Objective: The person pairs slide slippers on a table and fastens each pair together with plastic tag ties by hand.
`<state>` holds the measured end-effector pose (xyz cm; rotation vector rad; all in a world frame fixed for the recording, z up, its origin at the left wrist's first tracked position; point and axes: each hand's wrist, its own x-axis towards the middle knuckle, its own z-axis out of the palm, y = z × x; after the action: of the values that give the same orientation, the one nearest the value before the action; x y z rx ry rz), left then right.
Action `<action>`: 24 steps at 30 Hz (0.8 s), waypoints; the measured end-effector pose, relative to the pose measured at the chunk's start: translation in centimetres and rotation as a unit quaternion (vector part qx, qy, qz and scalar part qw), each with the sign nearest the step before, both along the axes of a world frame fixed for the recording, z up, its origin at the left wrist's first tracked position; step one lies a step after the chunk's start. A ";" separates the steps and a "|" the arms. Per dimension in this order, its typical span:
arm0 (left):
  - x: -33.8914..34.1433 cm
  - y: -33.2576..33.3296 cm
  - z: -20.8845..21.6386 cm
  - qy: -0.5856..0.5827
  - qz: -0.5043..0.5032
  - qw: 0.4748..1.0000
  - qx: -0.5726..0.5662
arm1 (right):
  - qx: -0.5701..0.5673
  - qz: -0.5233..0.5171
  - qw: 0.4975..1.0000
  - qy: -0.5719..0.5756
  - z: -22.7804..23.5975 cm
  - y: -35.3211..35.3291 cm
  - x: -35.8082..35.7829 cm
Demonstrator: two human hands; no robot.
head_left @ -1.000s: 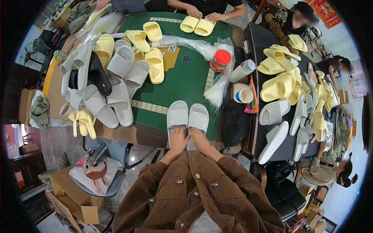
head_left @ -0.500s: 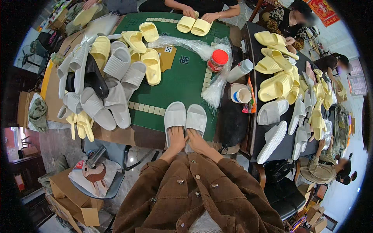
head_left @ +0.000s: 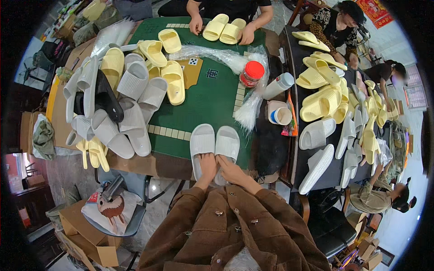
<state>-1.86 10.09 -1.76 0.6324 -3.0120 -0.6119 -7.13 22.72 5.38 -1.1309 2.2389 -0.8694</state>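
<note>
Fingers (head_left: 207,157) of the left hand (head_left: 208,168) lie together, pointing to twelve o'clock inside the left grey slipper (head_left: 202,138), their tips at the rear edge of its strap; whether they clench on it, I cannot tell. The left wrist comes up from seven o'clock, back of the hand uppermost. From five o'clock the right hand (head_left: 229,168) slants inward, its fingertips bent toward eleven o'clock at the inner edge of the right grey slipper (head_left: 227,143); how firmly they grasp, I cannot tell. Both slippers stand side by side, soles down and toes to twelve o'clock, on the near part of the green mat (head_left: 199,97). Taken from the hands, a jar (head_left: 252,76) with its red lid on sits toward one o'clock, its contents hard to make out. Just beyond it on the right leans a white bottle (head_left: 278,86), capped. Toward two o'clock is a cup (head_left: 283,116), open at the top, its contents unclear. At eight o'clock a white bag (head_left: 129,208) rests on a chair (head_left: 138,217) with a dark cylinder (head_left: 112,188) on it, and farther out stands an open cardboard box (head_left: 107,255), its inside mostly hidden.
</note>
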 end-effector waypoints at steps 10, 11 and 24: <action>-2.0 -0.5 0.7 -0.088 0.063 0.993 0.050 | -0.108 -0.146 0.979 0.095 0.8 -1.6 -5.4; -1.8 -0.5 0.6 -0.066 0.059 0.995 0.035 | -0.097 -0.186 0.975 0.067 0.0 -1.8 -5.7; 0.7 -0.2 3.2 -0.016 -0.014 0.996 0.091 | -0.009 -0.269 0.962 -0.050 -0.2 -3.7 -8.4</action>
<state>-1.20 9.87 1.46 0.6123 -3.0230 -0.8954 -15.53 19.02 5.17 -0.4606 2.4914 -1.1247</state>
